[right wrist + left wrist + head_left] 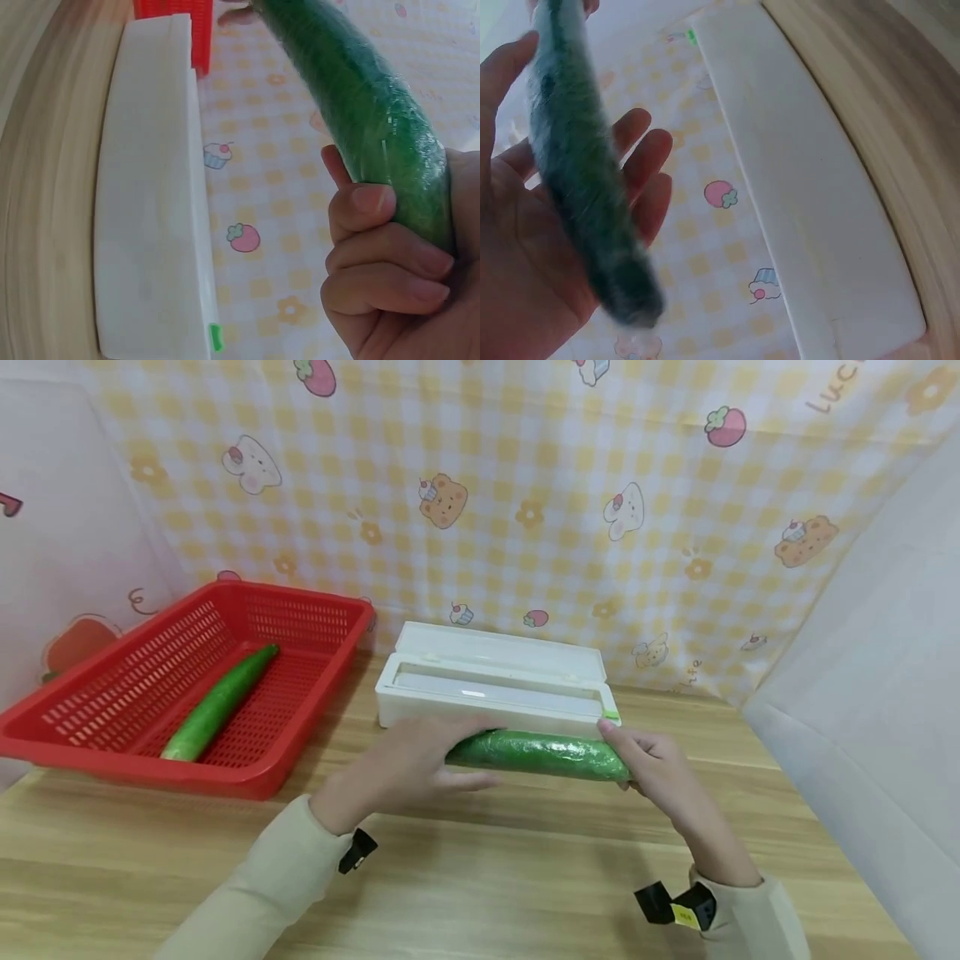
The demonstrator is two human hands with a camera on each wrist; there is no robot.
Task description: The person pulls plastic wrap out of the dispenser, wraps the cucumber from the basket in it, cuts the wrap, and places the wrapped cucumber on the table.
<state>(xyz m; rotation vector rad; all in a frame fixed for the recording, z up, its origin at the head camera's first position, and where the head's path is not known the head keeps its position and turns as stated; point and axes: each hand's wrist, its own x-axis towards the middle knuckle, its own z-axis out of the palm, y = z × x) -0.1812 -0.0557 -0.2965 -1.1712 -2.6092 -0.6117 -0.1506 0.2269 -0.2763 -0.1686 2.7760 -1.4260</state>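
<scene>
A green cucumber (536, 754) wrapped in shiny clear film is held up level in front of the white box. My right hand (651, 770) grips its right end; in the right wrist view the fingers (390, 277) curl round it. At the other end, my left hand (412, 764) is spread around the cucumber, thumb and fingers apart. The left wrist view shows that palm (525, 262) behind the cucumber's tip, the fingers loosely extended. Just behind stands the white cling film dispenser box (495, 720), its lid (502, 650) raised.
On the left, a red plastic basket (318, 722) holds another cucumber (217, 706). A wooden table (480, 893) lies beneath. Behind it hangs a checked cloth (510, 560) with cartoon prints, and a white panel (877, 693) borders the right side.
</scene>
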